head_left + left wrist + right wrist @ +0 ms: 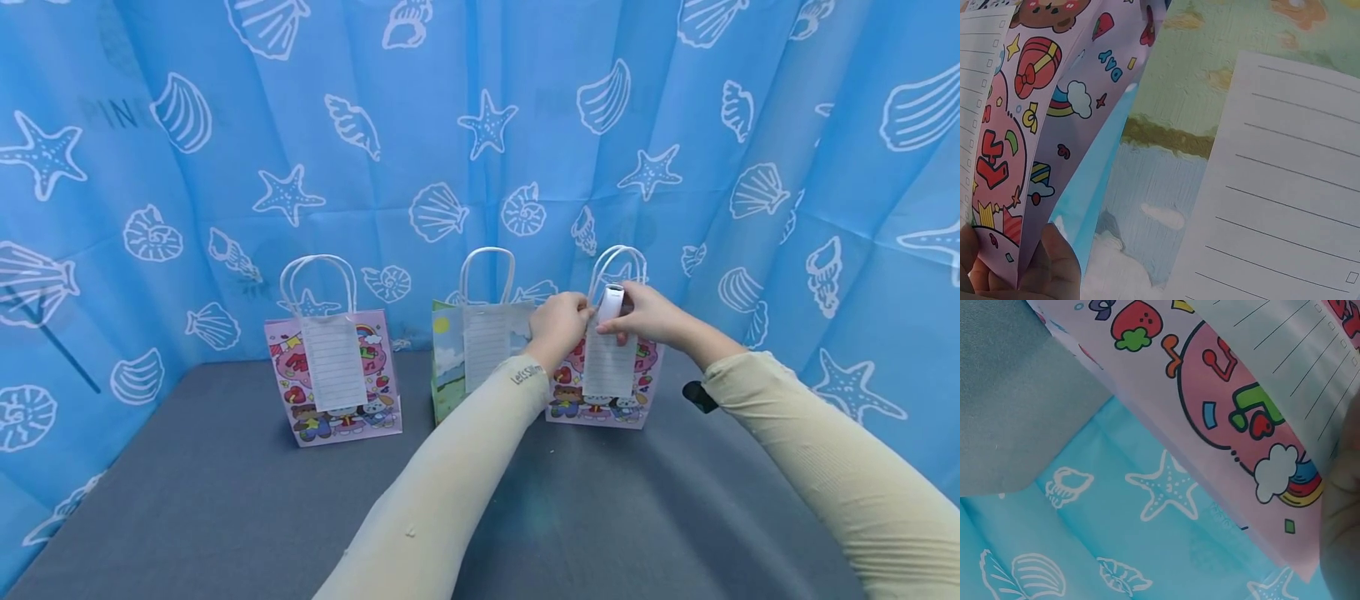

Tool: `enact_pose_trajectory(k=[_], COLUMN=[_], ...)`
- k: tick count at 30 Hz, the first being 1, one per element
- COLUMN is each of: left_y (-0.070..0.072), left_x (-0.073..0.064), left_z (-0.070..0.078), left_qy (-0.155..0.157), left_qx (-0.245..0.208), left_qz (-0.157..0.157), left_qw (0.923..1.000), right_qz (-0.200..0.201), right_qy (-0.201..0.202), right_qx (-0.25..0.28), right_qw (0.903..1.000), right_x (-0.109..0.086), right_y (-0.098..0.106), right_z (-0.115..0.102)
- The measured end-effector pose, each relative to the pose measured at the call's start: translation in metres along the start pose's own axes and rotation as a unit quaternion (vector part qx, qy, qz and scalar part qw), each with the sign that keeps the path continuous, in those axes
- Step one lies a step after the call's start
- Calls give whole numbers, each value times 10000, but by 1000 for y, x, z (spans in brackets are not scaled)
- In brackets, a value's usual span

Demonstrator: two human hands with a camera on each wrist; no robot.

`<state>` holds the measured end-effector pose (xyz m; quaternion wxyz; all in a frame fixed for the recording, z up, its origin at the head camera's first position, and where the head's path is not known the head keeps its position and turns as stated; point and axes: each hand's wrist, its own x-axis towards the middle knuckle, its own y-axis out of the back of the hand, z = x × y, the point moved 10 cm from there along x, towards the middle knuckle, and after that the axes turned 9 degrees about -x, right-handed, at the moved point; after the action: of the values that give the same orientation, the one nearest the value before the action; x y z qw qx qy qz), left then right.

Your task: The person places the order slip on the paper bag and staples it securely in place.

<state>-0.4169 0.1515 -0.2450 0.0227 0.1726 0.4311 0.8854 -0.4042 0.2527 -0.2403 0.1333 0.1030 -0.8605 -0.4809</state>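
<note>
The right-hand pink gift bag (566, 410), printed with cartoon animals, stands upright with a lined white sheet (609, 375) over its front. My left hand (558, 327) pinches the bag's top edge at its left side; in the left wrist view the fingers (1063, 259) wrap that top corner. A small white stapler-like device (611, 302) is gripped in my right hand (654, 318), close against the sheet's top edge below the white handles (621, 254). In the right wrist view only part of the right hand (1342, 531) shows at the right edge, beside the bag's front.
A green landscape-print bag (448, 358) with a lined sheet (486, 342) stands in the middle, partly behind my left arm. Another pink bag (300, 417) with a lined sheet (335, 362) stands at left. A blue shell-print curtain (487, 192) hangs behind the grey tabletop (225, 500).
</note>
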Motion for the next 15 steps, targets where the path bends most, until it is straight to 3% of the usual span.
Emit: enact_pose_trajectory(k=[9, 15], left_y=[0, 0], left_x=[0, -1], left_z=[1, 0], left_qy=[-32, -45], left_qx=[67, 31], left_qz=[-7, -19], left_qw=[10000, 10000], right_qz=[-208, -61], right_qy=[6, -133], right_qx=[86, 134], right_qw=[9997, 9998], right_x=[1, 4], right_y=[-4, -3], right_z=[0, 5])
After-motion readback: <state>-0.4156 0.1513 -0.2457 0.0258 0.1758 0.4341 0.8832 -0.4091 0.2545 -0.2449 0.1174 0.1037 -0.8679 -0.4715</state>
